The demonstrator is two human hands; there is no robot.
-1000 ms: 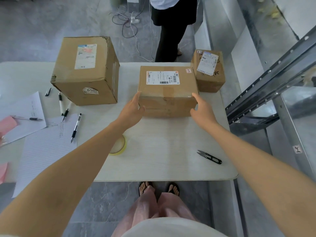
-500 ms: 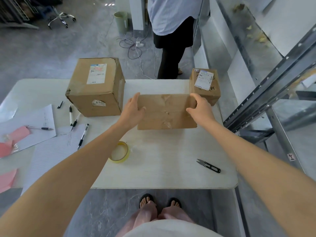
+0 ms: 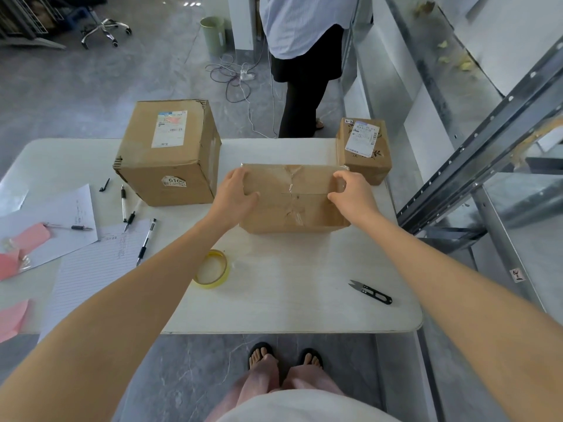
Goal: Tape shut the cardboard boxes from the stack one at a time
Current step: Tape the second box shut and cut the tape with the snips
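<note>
A flat brown cardboard box (image 3: 294,199) lies in the middle of the white table (image 3: 304,300), its seam side up with old clear tape along the seam. My left hand (image 3: 234,193) grips its left end, thumb on top. My right hand (image 3: 350,193) grips its right end, fingers curled over the far edge. A roll of clear yellowish tape (image 3: 212,268) lies flat on the table nearer to me, partly behind my left forearm. Small black thread snips (image 3: 371,292) lie at the front right.
A large labelled box (image 3: 169,156) stands at the back left and a small labelled box (image 3: 364,149) at the back right. Pens (image 3: 146,242), papers (image 3: 94,263) and pink slips cover the left side. A person (image 3: 304,56) stands behind the table. Metal shelving (image 3: 487,147) is to the right.
The middle box has been turned over: its labelled face is no longer up and the seam side now faces me. Both hands shifted with it and still hold its ends.
</note>
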